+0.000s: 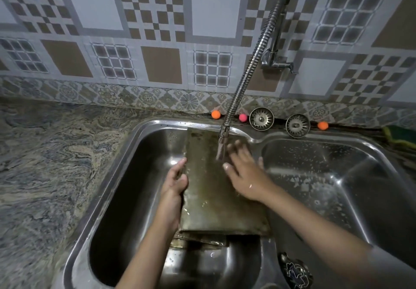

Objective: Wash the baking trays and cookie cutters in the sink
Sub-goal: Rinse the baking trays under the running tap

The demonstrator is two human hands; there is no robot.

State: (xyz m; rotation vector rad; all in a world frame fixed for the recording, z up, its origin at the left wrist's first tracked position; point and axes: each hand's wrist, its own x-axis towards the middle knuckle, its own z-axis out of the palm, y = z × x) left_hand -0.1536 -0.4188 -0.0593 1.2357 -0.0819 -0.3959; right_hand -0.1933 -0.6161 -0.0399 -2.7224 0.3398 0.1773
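My left hand (174,179) grips one baking tray's (209,198) left edge; my right hand (244,173) lies flat on it, fingers spread, over the left basin of the sink (126,176).

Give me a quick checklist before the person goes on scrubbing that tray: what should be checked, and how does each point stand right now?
1. Water running from the faucet onto the baking tray: ok.
2. Tray steadied: left hand grips its left edge: ok.
3. Right hand flat on the tray under the stream, fingers open: ok.
4. Tray over the left basin, far end propped on the rim: ok.
5. Tray clean: surface looks brown and stained: not ok.
6. Sponge in hand: none; a green one lies at far right: not ok.
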